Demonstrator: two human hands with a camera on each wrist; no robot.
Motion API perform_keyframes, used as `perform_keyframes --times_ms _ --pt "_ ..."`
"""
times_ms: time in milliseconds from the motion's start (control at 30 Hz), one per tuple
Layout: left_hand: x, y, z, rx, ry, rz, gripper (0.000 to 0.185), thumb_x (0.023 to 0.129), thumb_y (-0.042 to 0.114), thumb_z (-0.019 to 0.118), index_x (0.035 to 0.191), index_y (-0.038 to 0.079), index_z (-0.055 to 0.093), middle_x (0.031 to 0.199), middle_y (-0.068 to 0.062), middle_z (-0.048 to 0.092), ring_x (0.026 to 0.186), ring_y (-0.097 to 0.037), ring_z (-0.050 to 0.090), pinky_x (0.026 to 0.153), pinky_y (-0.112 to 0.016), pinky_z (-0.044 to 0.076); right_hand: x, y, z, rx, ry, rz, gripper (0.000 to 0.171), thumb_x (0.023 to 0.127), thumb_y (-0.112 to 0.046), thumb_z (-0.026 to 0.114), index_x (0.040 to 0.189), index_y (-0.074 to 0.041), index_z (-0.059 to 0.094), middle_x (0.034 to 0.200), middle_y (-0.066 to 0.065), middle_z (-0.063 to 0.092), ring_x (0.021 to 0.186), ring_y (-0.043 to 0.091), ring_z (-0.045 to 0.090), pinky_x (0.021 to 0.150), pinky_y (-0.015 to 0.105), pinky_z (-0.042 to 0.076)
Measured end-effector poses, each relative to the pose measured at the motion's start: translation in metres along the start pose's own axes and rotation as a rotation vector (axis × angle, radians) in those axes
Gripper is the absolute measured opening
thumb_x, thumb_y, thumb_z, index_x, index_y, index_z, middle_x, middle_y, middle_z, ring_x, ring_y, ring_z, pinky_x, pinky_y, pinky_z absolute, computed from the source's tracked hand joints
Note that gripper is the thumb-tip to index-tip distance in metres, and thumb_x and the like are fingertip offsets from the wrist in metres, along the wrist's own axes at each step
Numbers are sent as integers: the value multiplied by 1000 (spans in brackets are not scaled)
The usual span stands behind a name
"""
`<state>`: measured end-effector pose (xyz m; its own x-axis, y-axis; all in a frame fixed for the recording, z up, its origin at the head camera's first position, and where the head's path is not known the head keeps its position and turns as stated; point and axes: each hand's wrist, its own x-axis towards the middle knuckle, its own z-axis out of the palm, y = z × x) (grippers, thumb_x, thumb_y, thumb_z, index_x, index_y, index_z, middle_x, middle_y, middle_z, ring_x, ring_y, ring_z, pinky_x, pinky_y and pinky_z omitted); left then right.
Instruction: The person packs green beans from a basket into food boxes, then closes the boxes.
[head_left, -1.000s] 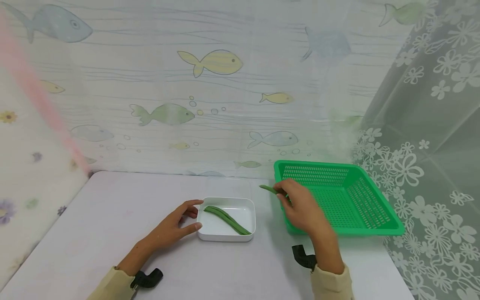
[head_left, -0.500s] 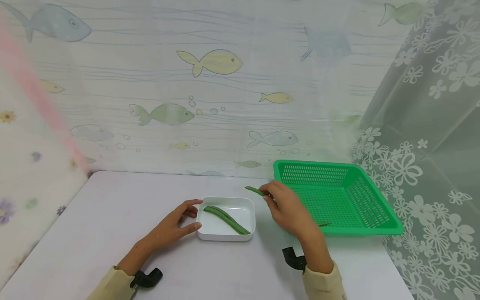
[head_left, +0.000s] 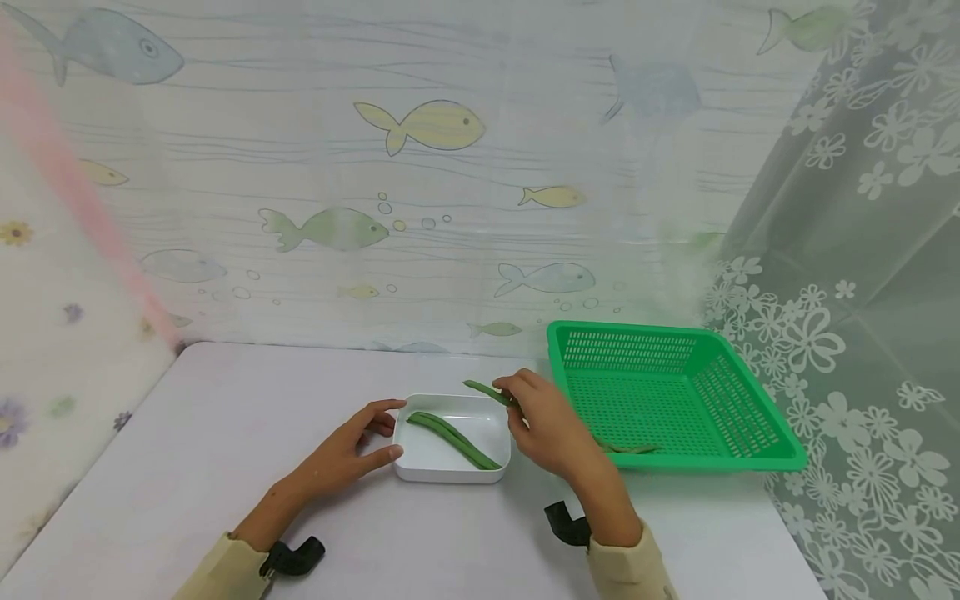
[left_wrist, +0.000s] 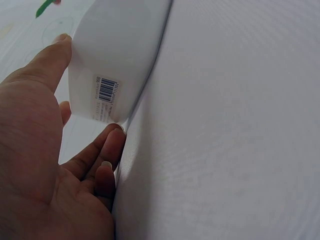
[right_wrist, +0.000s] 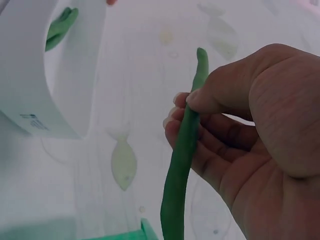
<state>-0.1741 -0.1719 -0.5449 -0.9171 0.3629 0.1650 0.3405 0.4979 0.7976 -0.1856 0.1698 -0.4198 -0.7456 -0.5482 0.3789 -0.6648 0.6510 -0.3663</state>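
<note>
A green bean (head_left: 489,392) is pinched between the thumb and fingers of my right hand (head_left: 543,425), above the right rear side of a white rectangular dish (head_left: 452,477). The right wrist view shows this bean (right_wrist: 180,170) running lengthwise along the fingers. More green beans (head_left: 453,439) lie diagonally inside the dish. At the dish's left end, my left hand (head_left: 341,450) rests its thumb and index finger against the edge, spread apart. In the left wrist view, the other fingers (left_wrist: 107,150) are loosely bent beside the dish's barcoded underside (left_wrist: 107,90).
A green perforated basket (head_left: 675,461) stands to the right on the white table (head_left: 300,383). Some beans (head_left: 633,449) lie inside its near side. Behind the table hangs a fish-patterned curtain (head_left: 450,208). Each wrist carries a black mount (head_left: 567,525).
My right hand has moved left from the basket toward the dish, carrying the bean. Beans in the basket have come into sight behind it. My left hand and the dish have stayed put.
</note>
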Motion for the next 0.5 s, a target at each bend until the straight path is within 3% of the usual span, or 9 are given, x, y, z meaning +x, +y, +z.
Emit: perform_keyframes --times_ms 500 --pt "0 1 1 8 8 3 66 101 41 74 159 35 41 134 5 61 124 -18 62 103 -44 46 7 -6 30 62 -44 -19 22 97 5 70 116 -6 73 104 2 68 90 15 69 79 28 58"
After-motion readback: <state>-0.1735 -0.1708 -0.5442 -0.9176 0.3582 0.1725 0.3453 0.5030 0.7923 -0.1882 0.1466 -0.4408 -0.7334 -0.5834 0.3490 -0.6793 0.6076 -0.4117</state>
